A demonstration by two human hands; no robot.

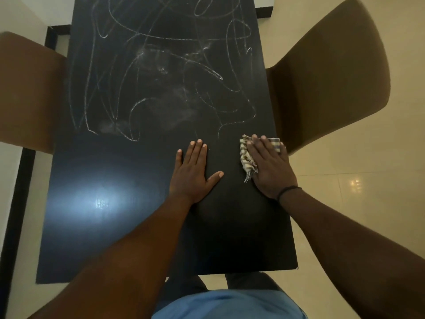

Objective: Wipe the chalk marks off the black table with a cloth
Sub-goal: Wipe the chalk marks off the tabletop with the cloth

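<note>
The black table (119,238) runs away from me, its far half covered in white chalk scribbles (161,72) and smears. The near half is dark, with a bright light reflection at the left. My left hand (193,171) lies flat on the table, fingers straight and thumb spread. My right hand (269,166) presses flat on a checked, fringed cloth (246,157) near the table's right edge, just below the nearest chalk lines. Most of the cloth is hidden under the palm.
A brown chair (328,72) stands against the table's right side and another brown chair (27,93) against its left. Cream floor tiles (356,180) lie to the right. My blue shirt (230,305) shows at the bottom.
</note>
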